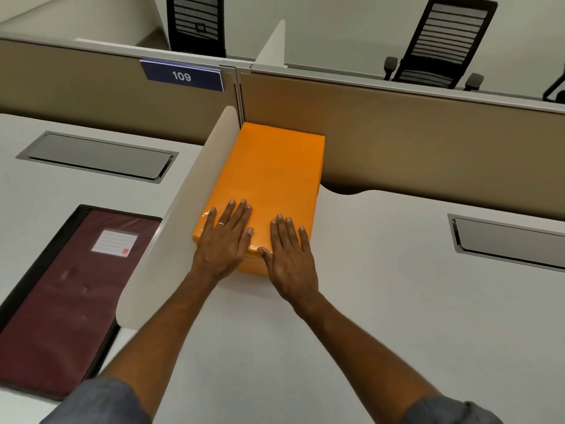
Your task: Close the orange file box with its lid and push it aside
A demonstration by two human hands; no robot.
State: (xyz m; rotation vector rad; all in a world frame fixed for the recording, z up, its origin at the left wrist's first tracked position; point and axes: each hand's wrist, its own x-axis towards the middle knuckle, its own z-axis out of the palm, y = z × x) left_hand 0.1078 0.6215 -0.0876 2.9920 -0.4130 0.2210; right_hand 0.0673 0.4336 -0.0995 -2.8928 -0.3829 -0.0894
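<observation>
With the lid (269, 175) seated on the orange file box (255, 264) in the divider's (183, 209) corner, keep your left hand (224, 240) and right hand (290, 255) flat (palms open, gripping nothing) and push evenly.

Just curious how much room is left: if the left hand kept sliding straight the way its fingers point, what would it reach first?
The left hand lies flat on the lid, fingers pointing away towards the back. Straight on there is only bare lid, then probably the brown partition that the box's far end seems to stand against; depth there is unclear.
</observation>
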